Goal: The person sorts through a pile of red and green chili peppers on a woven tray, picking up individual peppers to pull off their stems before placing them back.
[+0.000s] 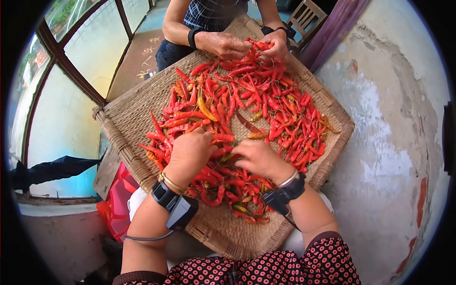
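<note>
Red chili peppers (285, 102) are heaped on a square woven tray (128, 111) in front of me, a few of them orange or yellow. Over the near left of the heap, my left hand (190, 151) is closed, with a red chili pepper (222, 137) at its fingertips. To its right, my right hand (262, 160) reaches in with bent fingers pinched together among the peppers. A green stem or pepper (228, 157) lies at these fingertips, and exactly what they grip is partly hidden. Both my wrists carry black strapped devices.
Across the tray sits another person, whose two hands (227, 45) hold peppers at the far corner. A rough plaster wall (380, 142) borders the right. Framed window panes (61, 118), a black umbrella (61, 167) and a pink plastic item (122, 202) are on the left.
</note>
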The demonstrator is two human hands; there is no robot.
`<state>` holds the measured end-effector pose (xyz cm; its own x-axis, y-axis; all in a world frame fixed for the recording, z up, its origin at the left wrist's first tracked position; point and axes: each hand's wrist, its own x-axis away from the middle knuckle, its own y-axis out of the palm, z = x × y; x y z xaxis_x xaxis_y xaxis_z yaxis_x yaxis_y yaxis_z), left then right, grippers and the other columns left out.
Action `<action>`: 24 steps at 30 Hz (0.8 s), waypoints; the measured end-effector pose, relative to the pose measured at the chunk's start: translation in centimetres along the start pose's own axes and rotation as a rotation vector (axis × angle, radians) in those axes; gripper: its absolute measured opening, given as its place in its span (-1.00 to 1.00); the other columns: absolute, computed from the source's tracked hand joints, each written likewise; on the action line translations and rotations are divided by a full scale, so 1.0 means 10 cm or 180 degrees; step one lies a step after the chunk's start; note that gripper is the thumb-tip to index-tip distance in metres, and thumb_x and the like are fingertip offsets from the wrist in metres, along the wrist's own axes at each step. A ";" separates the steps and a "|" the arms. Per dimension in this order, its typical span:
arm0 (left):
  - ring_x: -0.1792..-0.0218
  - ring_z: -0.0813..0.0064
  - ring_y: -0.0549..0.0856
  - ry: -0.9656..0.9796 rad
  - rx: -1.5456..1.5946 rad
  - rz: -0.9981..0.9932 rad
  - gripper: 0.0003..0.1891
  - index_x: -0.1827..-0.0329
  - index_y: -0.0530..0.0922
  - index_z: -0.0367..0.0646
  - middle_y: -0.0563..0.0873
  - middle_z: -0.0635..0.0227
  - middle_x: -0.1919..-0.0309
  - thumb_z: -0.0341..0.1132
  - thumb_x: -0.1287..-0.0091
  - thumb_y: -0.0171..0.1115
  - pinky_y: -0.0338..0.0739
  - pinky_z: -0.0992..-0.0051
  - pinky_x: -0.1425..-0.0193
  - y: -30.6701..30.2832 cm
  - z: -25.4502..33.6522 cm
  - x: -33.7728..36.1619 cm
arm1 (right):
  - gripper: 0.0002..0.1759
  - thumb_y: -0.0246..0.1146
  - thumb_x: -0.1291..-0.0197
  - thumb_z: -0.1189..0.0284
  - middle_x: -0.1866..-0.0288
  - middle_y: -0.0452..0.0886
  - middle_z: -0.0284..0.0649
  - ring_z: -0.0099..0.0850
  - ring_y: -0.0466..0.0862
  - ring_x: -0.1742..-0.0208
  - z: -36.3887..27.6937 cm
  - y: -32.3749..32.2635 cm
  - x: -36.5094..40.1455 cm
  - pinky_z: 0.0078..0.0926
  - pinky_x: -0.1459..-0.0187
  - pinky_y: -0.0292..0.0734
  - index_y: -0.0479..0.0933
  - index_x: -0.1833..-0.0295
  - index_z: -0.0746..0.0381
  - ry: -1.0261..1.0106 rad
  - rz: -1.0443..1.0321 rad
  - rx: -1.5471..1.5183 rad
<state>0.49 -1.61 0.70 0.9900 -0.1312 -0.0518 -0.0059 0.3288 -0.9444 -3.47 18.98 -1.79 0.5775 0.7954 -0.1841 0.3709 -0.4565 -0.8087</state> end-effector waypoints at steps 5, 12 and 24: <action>0.32 0.26 0.63 0.0227 -0.0026 -0.0173 -0.73 0.30 0.61 -0.13 0.59 0.29 0.35 -0.14 -0.06 0.29 0.52 0.32 0.28 0.03 -0.02 0.01 | -0.81 0.26 0.07 0.44 0.34 0.43 -0.15 -0.11 0.57 0.31 -0.11 0.24 -0.05 -0.20 0.28 0.52 0.45 0.31 0.23 0.0261 -0.0100 0.0624; 0.34 0.26 0.62 0.0469 0.0106 -0.0249 -0.72 0.38 0.62 -0.15 0.59 0.30 0.35 -0.09 -0.08 0.28 0.51 0.32 0.31 0.02 -0.02 0.03 | -0.86 0.19 0.04 0.49 0.36 0.46 -0.12 -0.10 0.55 0.38 0.01 -0.07 -0.02 -0.27 0.35 0.51 0.46 0.30 0.23 0.0230 -0.0032 0.0324; 0.38 0.26 0.62 0.0728 -0.0157 -0.0502 -0.74 0.42 0.59 -0.14 0.55 0.28 0.44 -0.12 -0.03 0.30 0.51 0.31 0.35 0.04 0.00 0.09 | -0.41 0.13 -0.21 0.40 0.13 0.56 -0.19 -0.49 0.61 0.25 0.21 -0.31 -0.06 -0.61 0.27 0.53 0.15 -0.30 0.37 0.2340 0.1508 -0.3234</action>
<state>1.41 -1.55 0.29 0.9218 -0.3866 0.0303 0.1333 0.2426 -0.9609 -6.55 20.73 -0.34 0.9350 0.2281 0.2714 0.2146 -0.9735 0.0787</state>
